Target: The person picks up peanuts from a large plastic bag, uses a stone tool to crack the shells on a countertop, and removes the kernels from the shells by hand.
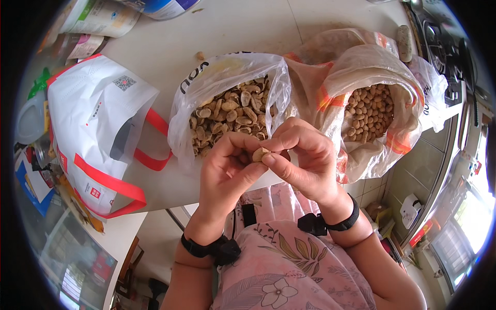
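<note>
A single unshelled peanut (260,154) is pinched between the fingertips of my left hand (228,172) and my right hand (312,162). Both thumbs press on it from the near side. The other fingers of each hand are curled, and what may lie in the palms is hidden. Just beyond my hands, a clear plastic bag (179,120) with printed letters stands open, holding many split, hollow peanut shells (228,112). To its right is a woven, translucent sack (405,120) with orange bands, its mouth rolled down around whole peanuts (368,112).
A white tote bag (97,100) with red handles stands at the left. Behind it are tubs (104,19) and packets. One small brown piece (200,55) lies on the pale countertop (248,31). A gas stove (438,46) and a grey stone-like block (404,43) are at the far right.
</note>
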A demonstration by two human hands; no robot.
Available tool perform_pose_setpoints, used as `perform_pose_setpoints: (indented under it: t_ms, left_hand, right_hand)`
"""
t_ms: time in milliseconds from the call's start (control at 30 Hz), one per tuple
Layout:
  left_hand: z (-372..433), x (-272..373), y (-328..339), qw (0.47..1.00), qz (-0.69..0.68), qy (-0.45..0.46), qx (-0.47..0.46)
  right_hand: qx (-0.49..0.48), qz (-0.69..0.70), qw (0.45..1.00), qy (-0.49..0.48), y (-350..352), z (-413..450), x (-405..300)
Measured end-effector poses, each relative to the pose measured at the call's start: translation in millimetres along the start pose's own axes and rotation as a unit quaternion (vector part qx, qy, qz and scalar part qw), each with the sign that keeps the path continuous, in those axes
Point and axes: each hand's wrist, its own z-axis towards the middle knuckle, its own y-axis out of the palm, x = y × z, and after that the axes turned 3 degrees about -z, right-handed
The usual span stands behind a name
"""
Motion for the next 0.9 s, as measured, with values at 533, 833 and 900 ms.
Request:
perform_pose_setpoints:
  t_ms: [533, 833, 900]
  left_hand:
    - [-4.1, -6.4, 14.0, 0.983, 0.164, 0.069, 0.044]
    - [7.4, -17.3, 14.3, 0.987, 0.030, 0.062, 0.148]
    - [7.1, -20.3, 11.1, 0.987, 0.014, 0.050, 0.153]
  right_hand:
    - [0.049, 0.039, 0.996, 0.066, 21.5, 1.6, -0.6]
    - [0.062, -0.184, 0.977, -0.086, 33.6, 21.1, 7.9]
    - [0.059, -0.190, 0.976, -0.094, 34.0, 22.2, 8.7]
